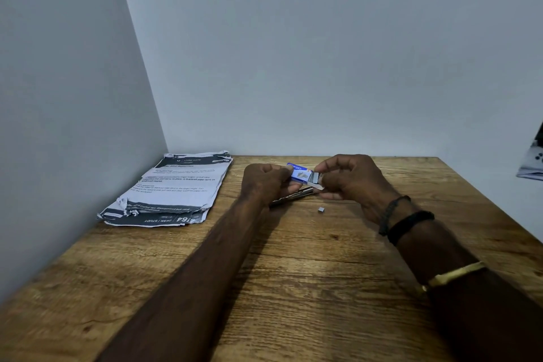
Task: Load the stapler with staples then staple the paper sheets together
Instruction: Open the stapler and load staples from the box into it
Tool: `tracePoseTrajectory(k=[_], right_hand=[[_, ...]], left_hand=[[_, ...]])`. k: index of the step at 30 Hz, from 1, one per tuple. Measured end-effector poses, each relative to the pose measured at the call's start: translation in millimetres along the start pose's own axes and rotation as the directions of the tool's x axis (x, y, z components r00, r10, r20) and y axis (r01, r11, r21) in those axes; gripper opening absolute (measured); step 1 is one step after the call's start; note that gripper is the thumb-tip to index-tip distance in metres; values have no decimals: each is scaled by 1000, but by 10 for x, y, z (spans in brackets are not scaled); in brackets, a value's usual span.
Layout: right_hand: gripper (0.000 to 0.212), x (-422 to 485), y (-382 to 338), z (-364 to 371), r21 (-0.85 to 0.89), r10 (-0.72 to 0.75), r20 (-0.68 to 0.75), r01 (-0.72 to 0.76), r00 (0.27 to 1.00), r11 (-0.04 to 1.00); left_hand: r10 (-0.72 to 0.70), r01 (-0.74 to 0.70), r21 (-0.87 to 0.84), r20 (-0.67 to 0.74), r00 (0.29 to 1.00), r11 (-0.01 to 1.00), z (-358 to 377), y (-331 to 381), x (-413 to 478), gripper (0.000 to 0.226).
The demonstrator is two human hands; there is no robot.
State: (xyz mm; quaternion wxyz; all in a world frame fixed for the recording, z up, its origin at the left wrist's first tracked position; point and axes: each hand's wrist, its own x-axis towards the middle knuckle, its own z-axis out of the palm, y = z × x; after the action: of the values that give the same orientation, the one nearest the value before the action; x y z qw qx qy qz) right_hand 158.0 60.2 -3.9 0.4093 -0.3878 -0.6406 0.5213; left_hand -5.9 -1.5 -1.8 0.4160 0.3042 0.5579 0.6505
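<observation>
Above the table [293,288], left hand [266,182] grips staple box [299,175], right hand [349,181] pinches staples [316,177]

— Where are your hands?

— Both raised just above the table [293,288], forearms reaching forward. My left hand [266,182] curls closed around the staple box [299,174].

— And the right?

— My right hand [349,178] pinches the box's open end, fingertips [318,169] together, wrist banded.

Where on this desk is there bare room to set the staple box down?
The near half of the wooden table is bare between the forearms. Also bare: the right side past the right hand. Crowded: the paper sheets back left, stapler and loose staple piece mid-table.
</observation>
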Motion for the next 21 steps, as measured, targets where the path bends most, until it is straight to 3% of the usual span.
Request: tracePoseTrajectory(k=[9, 16, 21], right_hand=[[13, -37, -39, -39, -150, -109, 21, 111, 994, 982], [5, -14, -56, -48, -361, -219, 19, 211, 975, 908], [7, -7, -82, -32, -267, -172, 2, 166, 985, 949]], left_hand=[[1, -1, 16, -11, 1000, 1000, -11, 2, 4, 19], [0, 0, 21, -3, 1000, 1000, -9, -2, 6, 10], [-6, 6, 12, -5, 1000, 1000, 1, 3, 1, 12]])
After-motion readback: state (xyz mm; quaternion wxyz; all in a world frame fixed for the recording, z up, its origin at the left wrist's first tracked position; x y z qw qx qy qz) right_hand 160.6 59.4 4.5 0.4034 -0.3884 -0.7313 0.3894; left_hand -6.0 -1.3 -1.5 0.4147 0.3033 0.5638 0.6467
